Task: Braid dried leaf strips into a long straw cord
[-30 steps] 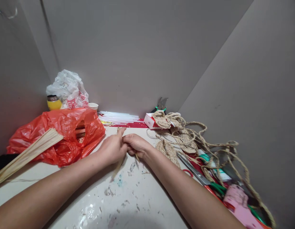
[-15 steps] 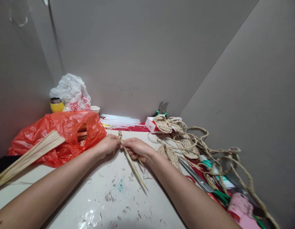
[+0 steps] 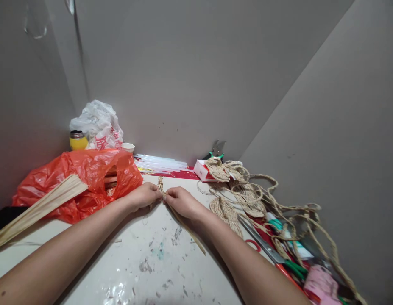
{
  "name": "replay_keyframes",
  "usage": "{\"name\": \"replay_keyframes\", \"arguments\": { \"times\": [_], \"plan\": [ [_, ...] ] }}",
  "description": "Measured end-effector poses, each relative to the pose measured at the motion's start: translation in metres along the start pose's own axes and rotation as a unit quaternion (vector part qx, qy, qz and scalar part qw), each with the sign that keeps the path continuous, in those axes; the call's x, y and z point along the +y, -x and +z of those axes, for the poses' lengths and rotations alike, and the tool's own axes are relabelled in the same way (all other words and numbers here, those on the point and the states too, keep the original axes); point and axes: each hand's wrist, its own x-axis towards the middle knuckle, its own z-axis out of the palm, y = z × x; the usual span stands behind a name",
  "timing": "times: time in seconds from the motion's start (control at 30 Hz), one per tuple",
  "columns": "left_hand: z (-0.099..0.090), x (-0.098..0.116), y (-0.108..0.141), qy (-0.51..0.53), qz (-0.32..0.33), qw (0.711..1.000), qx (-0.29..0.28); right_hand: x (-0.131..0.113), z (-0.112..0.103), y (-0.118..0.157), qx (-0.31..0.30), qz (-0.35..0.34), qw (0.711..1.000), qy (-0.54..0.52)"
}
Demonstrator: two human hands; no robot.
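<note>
A short plaited piece of pale dried plant strips (image 3: pixel 160 183), perhaps corn husk or straw, stands up between my hands above the tabletop. My left hand (image 3: pixel 145 195) pinches it with thumb and fingertips from the left. From the right, my right hand (image 3: pixel 183 202) is closed at the lower end of the braid, its fingertips almost touching those of the left. A loose strip (image 3: pixel 196 240) trails from under the right hand toward me. The lower fingers of both hands are partly hidden.
At left, a wide dried leaf strip (image 3: pixel 43 208) leans across a red plastic bag (image 3: pixel 72 169). Glue sticks (image 3: pixel 160 163) lie at the back. Woven straw soles with cords (image 3: pixel 226 212), scissors (image 3: pixel 266 243), pruning shears (image 3: pixel 218 148) and a pink roll (image 3: pixel 321 284) crowd the right side.
My right hand has turned over the strips, back now upward. The loose strip has swung right, closer under my right forearm. My left hand keeps its pinch; the view has shifted slightly.
</note>
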Motion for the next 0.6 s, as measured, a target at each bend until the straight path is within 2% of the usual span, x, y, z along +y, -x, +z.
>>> {"name": "replay_keyframes", "arguments": {
  "times": [0.17,0.37,0.6],
  "plan": [
    [0.001,0.003,0.002,0.01,-0.004,1.0,0.003,0.002,-0.003,0.001,0.012,-0.023,0.998,0.048],
    [0.003,0.002,0.001,0.019,-0.01,1.0,0.017,-0.004,-0.016,0.007,0.016,-0.005,0.999,0.051],
    [-0.001,0.001,-0.002,0.061,-0.008,0.998,-0.008,-0.017,0.009,0.02,-0.038,0.015,0.998,0.039]
  ]
}}
